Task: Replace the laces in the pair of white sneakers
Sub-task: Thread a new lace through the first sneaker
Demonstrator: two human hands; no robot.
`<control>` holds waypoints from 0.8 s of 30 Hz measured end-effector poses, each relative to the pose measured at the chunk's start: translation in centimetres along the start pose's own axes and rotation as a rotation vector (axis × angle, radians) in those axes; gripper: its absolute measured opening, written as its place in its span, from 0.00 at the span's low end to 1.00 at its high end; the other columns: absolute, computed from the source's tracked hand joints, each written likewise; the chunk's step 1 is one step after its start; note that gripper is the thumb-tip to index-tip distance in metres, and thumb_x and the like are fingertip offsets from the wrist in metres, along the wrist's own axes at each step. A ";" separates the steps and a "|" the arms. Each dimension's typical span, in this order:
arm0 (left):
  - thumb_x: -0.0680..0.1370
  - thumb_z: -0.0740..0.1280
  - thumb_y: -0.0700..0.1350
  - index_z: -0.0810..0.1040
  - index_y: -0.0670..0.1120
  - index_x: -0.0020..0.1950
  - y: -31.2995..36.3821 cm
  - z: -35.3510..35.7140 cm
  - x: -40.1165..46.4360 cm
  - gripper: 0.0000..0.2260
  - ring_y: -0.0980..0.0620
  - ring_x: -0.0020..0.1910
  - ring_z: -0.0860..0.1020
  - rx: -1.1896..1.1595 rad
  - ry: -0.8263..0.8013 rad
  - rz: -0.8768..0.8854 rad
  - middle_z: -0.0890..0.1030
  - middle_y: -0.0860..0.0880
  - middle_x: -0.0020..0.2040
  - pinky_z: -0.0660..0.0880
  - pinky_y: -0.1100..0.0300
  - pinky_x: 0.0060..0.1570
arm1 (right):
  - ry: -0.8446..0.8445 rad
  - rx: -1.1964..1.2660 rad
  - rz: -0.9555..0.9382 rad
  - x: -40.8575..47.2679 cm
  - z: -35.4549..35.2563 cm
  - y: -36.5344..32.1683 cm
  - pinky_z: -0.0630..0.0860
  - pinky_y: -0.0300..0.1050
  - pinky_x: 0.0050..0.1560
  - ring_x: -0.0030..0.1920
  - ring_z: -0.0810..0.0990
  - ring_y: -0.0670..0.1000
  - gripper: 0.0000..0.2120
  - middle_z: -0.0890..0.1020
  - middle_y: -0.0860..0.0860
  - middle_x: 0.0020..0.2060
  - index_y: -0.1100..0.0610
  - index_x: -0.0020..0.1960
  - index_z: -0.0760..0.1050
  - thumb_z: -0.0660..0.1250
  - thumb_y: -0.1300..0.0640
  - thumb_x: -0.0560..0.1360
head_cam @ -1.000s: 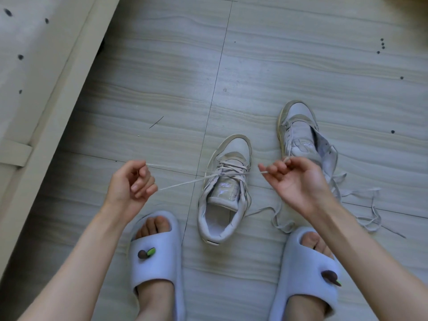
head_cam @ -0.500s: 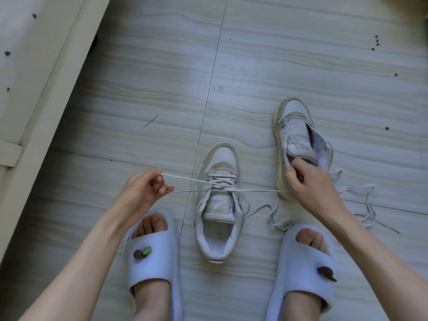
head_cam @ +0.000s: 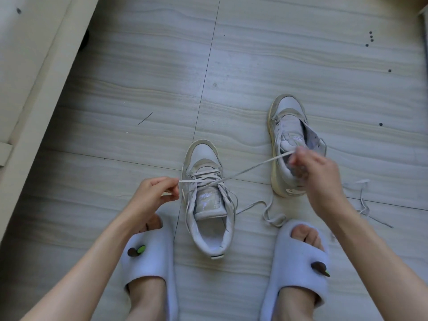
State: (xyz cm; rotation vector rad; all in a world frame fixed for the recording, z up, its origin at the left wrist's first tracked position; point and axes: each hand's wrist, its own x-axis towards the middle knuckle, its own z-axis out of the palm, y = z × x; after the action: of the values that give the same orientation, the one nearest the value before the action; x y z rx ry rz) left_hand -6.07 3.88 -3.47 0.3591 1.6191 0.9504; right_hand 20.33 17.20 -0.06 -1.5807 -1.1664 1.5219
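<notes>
Two hands each pinch an end of the lace [head_cam: 250, 169], left hand [head_cam: 155, 195] beside the sneaker [head_cam: 208, 200] on the floor [head_cam: 139, 93], right hand [head_cam: 317, 177] raised; flat, limp and light, it likely handles best gripped near its tips.

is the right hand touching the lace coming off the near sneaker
Touching. The head view shows the right hand pinching the end of the lace, which runs taut from its fingers down to the near sneaker.
</notes>
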 end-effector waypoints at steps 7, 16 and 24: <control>0.77 0.66 0.39 0.76 0.43 0.43 -0.8 2.0 -0.9 0.03 0.56 0.35 0.75 0.202 -0.031 0.053 0.77 0.49 0.36 0.71 0.73 0.30 | -0.070 0.605 0.315 -0.1 0.2 -0.6 0.75 0.42 0.38 0.27 0.76 0.50 0.27 0.73 0.52 0.24 0.54 0.22 0.64 0.55 0.51 0.80; 0.62 0.72 0.51 0.71 0.54 0.52 -2.1 2.4 -1.5 0.20 0.61 0.41 0.73 0.408 -0.040 0.119 0.77 0.50 0.49 0.69 0.74 0.44 | -0.593 -1.075 -0.039 -2.2 5.4 2.6 0.72 0.43 0.44 0.43 0.78 0.50 0.17 0.81 0.47 0.36 0.47 0.51 0.77 0.62 0.36 0.72; 0.70 0.73 0.38 0.73 0.47 0.55 -2.7 2.5 -1.3 0.17 0.58 0.40 0.75 0.268 0.060 0.038 0.77 0.50 0.46 0.72 0.62 0.45 | -0.505 -0.677 0.054 -1.3 3.6 1.3 0.68 0.38 0.34 0.31 0.71 0.44 0.16 0.76 0.49 0.35 0.51 0.32 0.73 0.62 0.51 0.78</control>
State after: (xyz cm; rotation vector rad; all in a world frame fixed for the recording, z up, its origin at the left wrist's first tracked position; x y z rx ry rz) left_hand -2.67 2.27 -4.63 0.5507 1.8055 0.7790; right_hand 17.03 15.03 -1.09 -1.6774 -2.1067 1.7230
